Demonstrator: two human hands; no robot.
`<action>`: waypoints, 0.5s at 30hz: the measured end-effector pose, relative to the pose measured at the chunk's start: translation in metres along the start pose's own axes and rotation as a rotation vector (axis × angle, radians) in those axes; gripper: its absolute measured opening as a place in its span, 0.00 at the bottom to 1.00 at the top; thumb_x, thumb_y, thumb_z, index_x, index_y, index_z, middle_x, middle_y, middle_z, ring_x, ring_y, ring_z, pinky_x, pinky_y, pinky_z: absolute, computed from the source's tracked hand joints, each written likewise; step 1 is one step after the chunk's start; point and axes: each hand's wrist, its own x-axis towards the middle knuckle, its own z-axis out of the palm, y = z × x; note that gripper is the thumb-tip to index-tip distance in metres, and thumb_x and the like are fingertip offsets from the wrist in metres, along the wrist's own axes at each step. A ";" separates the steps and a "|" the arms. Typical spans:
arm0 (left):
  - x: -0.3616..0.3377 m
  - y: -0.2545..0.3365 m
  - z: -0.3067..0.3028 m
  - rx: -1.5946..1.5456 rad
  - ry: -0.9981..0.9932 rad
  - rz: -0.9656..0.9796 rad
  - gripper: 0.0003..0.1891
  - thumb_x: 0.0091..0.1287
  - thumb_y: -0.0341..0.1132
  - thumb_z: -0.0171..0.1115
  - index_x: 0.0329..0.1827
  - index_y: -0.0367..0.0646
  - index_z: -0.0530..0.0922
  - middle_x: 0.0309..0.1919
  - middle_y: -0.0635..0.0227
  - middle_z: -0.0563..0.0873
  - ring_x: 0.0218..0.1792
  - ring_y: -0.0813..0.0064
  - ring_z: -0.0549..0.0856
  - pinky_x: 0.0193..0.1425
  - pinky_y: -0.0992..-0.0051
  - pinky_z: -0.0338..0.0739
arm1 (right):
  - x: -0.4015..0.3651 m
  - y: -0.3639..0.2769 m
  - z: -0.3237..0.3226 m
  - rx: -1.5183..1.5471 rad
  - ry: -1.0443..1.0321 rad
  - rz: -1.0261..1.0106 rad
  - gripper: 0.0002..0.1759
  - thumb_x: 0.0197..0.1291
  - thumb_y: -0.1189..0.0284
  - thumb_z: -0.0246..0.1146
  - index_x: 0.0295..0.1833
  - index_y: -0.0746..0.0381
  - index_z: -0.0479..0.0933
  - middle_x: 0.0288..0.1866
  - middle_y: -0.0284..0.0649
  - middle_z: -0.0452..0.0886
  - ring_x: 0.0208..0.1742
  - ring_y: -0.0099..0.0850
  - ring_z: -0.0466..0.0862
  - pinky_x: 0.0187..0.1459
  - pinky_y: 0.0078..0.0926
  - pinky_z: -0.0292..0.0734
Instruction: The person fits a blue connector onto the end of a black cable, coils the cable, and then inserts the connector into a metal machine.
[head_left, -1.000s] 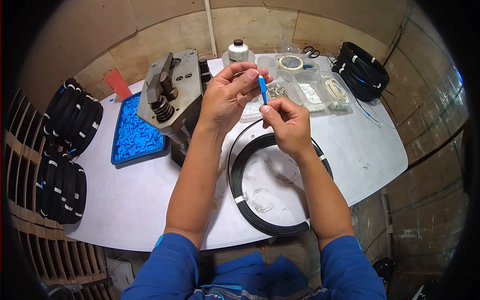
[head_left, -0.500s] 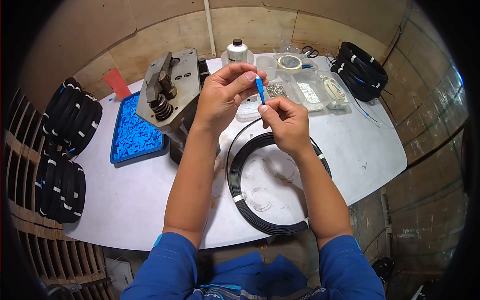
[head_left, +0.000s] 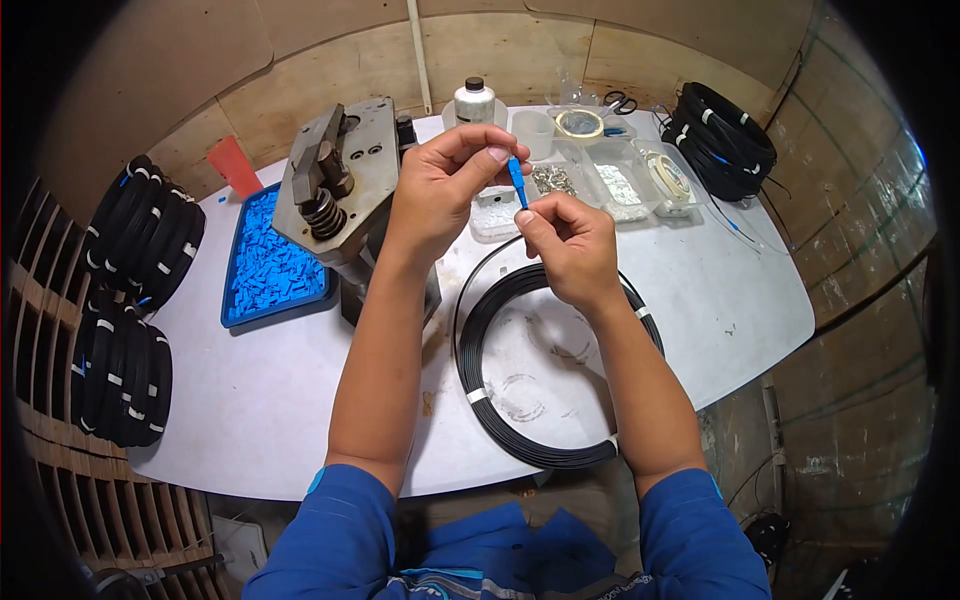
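Note:
A blue fibre optic connector (head_left: pixel 517 173) is held up between my two hands, above the far part of the table. My left hand (head_left: pixel 458 180) pinches around its upper end, where a small white bit shows by the fingertips; the fingers partly hide it. Lower down, my right hand (head_left: pixel 568 240) grips the connector's narrow blue tail between thumb and forefinger. Beneath my hands lies a coil of black cable (head_left: pixel 485 400), bound with white bands, and one strand rises from it toward my right hand.
Left of my hands stands a metal press (head_left: pixel 350 175), beside a blue tray (head_left: pixel 275 319) of small blue parts. Clear plastic boxes (head_left: pixel 628 213), a white bottle (head_left: pixel 474 102) and scissors (head_left: pixel 620 103) are at the back. More cable coils (head_left: pixel 715 145) sit at the right and left edges.
My left fingertips have shifted slightly at the connector's upper end, and less of the white bit shows. The connector has moved a little to the left; my right hand has barely moved.

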 end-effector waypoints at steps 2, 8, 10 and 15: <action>-0.001 0.001 0.001 0.010 0.006 -0.004 0.09 0.76 0.27 0.63 0.55 0.35 0.84 0.48 0.55 0.90 0.49 0.65 0.90 0.55 0.65 0.86 | 0.000 0.000 0.000 0.000 0.004 -0.010 0.06 0.67 0.75 0.69 0.37 0.67 0.83 0.27 0.31 0.83 0.28 0.15 0.78 0.33 0.18 0.75; -0.004 0.007 0.008 0.113 -0.014 -0.037 0.13 0.73 0.27 0.68 0.58 0.35 0.82 0.50 0.52 0.90 0.49 0.67 0.91 0.56 0.67 0.86 | 0.001 0.002 0.002 0.100 0.015 0.019 0.08 0.70 0.73 0.68 0.38 0.66 0.83 0.27 0.30 0.82 0.28 0.16 0.78 0.33 0.18 0.75; -0.005 0.006 0.009 0.119 -0.024 -0.044 0.16 0.70 0.25 0.71 0.60 0.35 0.82 0.50 0.52 0.91 0.49 0.68 0.91 0.56 0.68 0.86 | 0.000 0.002 0.002 0.092 0.012 -0.001 0.08 0.71 0.73 0.67 0.39 0.65 0.82 0.28 0.30 0.82 0.29 0.16 0.79 0.33 0.19 0.75; -0.005 0.003 0.008 0.087 -0.029 -0.028 0.17 0.68 0.24 0.72 0.59 0.35 0.82 0.48 0.52 0.92 0.47 0.69 0.92 0.56 0.68 0.87 | 0.000 0.003 0.002 0.082 0.014 -0.006 0.08 0.71 0.73 0.67 0.38 0.65 0.82 0.28 0.30 0.81 0.29 0.16 0.79 0.34 0.18 0.75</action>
